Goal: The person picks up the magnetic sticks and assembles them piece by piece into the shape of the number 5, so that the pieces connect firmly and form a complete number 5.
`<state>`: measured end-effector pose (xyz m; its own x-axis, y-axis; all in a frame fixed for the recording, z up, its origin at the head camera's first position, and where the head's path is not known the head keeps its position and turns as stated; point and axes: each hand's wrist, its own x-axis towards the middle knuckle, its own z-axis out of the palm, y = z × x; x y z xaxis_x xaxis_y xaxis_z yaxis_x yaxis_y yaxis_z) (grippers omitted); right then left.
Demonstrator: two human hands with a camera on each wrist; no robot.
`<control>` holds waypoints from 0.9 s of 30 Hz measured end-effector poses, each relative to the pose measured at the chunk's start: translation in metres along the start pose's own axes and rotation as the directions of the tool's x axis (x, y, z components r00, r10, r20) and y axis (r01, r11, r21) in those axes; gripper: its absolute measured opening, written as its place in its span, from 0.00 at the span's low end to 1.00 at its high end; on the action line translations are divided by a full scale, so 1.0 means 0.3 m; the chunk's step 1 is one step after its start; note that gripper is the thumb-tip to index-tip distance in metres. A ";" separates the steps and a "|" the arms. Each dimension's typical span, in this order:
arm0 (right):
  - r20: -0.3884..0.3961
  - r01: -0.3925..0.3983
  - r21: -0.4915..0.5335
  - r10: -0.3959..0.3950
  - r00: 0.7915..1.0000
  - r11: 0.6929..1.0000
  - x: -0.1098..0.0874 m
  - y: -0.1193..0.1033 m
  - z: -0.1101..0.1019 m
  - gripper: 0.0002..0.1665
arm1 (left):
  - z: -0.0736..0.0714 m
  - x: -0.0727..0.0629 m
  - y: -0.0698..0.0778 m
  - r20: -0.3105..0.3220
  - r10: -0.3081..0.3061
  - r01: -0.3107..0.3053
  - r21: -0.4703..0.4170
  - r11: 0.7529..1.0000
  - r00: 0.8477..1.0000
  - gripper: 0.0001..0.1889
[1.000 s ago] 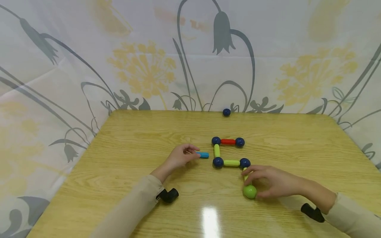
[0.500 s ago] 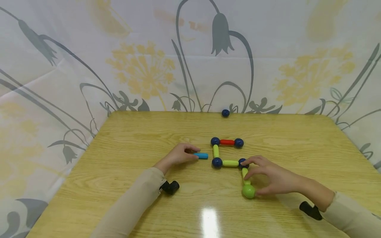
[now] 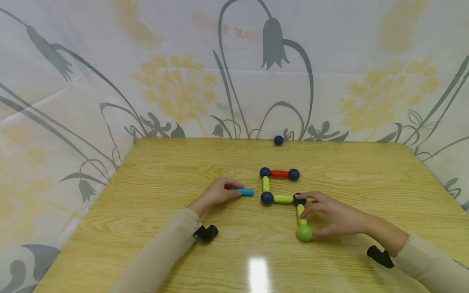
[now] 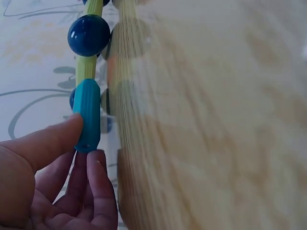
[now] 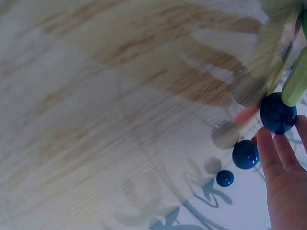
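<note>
My left hand pinches a light blue magnetic rod by its left end, thumb against fingers. In the left wrist view the rod points at the built chain. That chain has dark blue balls, yellow-green rods and a red rod at the far side. A green ball ends its near leg. My right hand spans this leg with spread fingers: fingertips at the corner dark blue ball, thumb by the green ball. The light blue rod is apart from the chain.
One loose dark blue ball lies at the far edge of the wooden table. Behind stands a flower-patterned cloth. A black camera mount is on the left wrist, another on the right.
My right fingers have shifted from the near yellow-green rod up to the corner dark blue ball. The left hand has drawn the light blue rod slightly left, still pinching it.
</note>
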<state>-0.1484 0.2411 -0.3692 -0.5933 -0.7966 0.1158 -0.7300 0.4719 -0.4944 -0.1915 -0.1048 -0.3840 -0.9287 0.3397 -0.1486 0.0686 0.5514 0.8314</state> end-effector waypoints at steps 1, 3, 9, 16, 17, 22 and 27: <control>0.002 -0.003 0.003 0.003 1.000 1.000 0.001 0.002 -0.002 0.21 | -0.003 -0.004 -0.001 0.005 0.005 -0.005 -0.007 1.000 1.000 0.12; -0.004 0.001 0.002 -0.001 1.000 1.000 0.002 0.005 -0.004 0.21 | -0.007 -0.012 -0.002 0.014 0.018 -0.018 -0.018 1.000 1.000 0.12; -0.018 0.030 0.016 -0.030 0.999 0.999 0.011 0.011 0.002 0.21 | 0.007 -0.038 -0.002 0.043 0.026 -0.023 -0.060 0.998 0.999 0.12; -0.016 0.010 0.026 -0.009 1.000 1.000 0.019 0.013 -0.009 0.21 | 0.049 -0.059 0.025 0.111 0.053 -0.043 -0.089 0.995 0.992 0.11; -0.013 0.005 0.025 -0.005 1.000 1.000 0.019 0.013 -0.010 0.21 | 0.056 -0.063 0.031 0.118 0.054 -0.044 -0.088 0.995 0.992 0.11; 0.000 -0.006 0.036 0.006 1.000 0.999 0.024 0.015 -0.011 0.21 | 0.087 -0.078 0.059 0.144 0.073 -0.059 -0.097 0.994 0.987 0.11; 0.001 0.006 0.050 -0.006 1.000 0.999 0.030 0.021 -0.007 0.20 | 0.121 -0.083 0.078 0.178 0.097 -0.076 -0.119 0.990 0.979 0.11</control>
<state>-0.1590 0.2377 -0.3693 -0.5888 -0.7997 0.1177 -0.7155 0.4480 -0.5360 -0.1534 -0.0727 -0.3802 -0.8380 0.5217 -0.1602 0.0955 0.4291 0.8982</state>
